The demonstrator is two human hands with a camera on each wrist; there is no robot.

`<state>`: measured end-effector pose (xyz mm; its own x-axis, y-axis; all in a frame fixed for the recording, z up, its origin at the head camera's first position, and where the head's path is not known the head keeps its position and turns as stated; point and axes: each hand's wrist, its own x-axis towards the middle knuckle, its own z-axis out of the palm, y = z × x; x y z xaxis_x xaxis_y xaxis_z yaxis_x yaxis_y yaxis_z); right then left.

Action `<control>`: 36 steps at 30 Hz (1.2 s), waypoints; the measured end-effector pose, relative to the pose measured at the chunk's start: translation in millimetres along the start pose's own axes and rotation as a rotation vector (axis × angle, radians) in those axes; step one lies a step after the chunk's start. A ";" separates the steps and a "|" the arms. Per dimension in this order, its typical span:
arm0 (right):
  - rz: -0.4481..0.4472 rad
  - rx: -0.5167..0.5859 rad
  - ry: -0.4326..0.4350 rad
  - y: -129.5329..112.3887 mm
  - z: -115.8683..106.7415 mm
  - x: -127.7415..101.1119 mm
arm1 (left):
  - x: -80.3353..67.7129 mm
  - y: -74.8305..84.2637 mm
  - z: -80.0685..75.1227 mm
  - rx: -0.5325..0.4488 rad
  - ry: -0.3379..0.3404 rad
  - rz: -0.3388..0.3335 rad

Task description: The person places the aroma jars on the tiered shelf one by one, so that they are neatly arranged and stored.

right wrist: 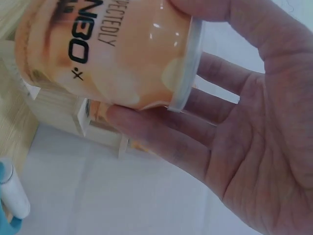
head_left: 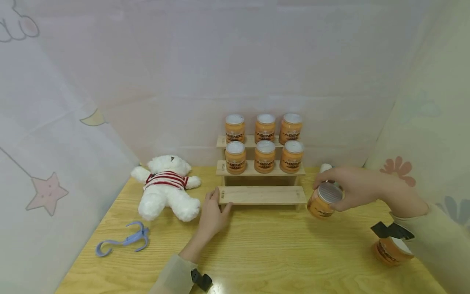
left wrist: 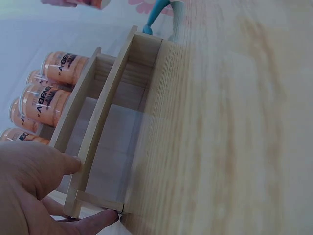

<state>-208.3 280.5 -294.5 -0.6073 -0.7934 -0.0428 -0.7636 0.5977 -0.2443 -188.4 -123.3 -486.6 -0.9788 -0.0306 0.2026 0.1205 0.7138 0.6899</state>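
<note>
My right hand (head_left: 356, 185) grips an orange can (head_left: 320, 207) with a pale lid from above, just past the right end of the lowest step of a three-step wooden display rack (head_left: 262, 195). In the right wrist view, the thumb and fingers lie round the lid end of the tilted can. My left hand (head_left: 213, 215) holds the left end of that lowest step, thumb on its front edge and fingers at the side support (left wrist: 100, 200). Matching cans stand on the upper two steps, three in each row, such as the front middle can (head_left: 264, 157). The lowest step is bare.
A white plush bear (head_left: 167, 188) in a striped shirt lies left of the rack. Nearer me is a blue clip-like object (head_left: 126, 241). Another orange can (head_left: 391, 251) is at the right, partly behind my sleeve. A white-and-teal object (right wrist: 14, 196) lies beyond my right hand.
</note>
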 end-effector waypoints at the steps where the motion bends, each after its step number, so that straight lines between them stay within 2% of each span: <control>1: -0.019 -0.012 0.020 -0.1 1.2 5.6 | 0.1 -0.1 0.1 0.002 -0.002 0.001; 6: -0.103 -0.053 0.108 1.1 9.8 33.1 | 0.6 -0.3 0.7 -0.001 -0.004 0.011; 9: -0.107 -0.038 0.133 -0.1 14.0 46.8 | 0.9 -1.2 0.6 -0.005 -0.001 0.012; 14: -0.066 -0.007 0.194 -7.7 22.4 66.8 | 2.2 -3.5 -0.3 0.003 0.000 0.017; 19: -0.020 0.064 0.291 -18.4 33.8 89.3 | 2.8 -5.0 -0.7 -0.002 -0.004 0.007; 23: 0.049 0.103 0.367 -28.0 41.4 105.9 | 2.1 -4.3 -0.7 -0.010 -0.009 0.001; 29: 0.159 0.145 0.364 -45.0 45.3 123.9 | 2.2 -3.0 -0.7 -0.002 -0.008 0.004; 36: 0.166 0.175 0.410 -60.1 52.3 143.6 | 2.0 -4.2 0.6 -0.007 -0.006 -0.004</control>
<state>-238.1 124.6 -336.7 -0.7814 -0.5565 0.2823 -0.6217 0.6561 -0.4277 -191.0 -126.0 -489.5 -0.9802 -0.0297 0.1957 0.1173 0.7089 0.6954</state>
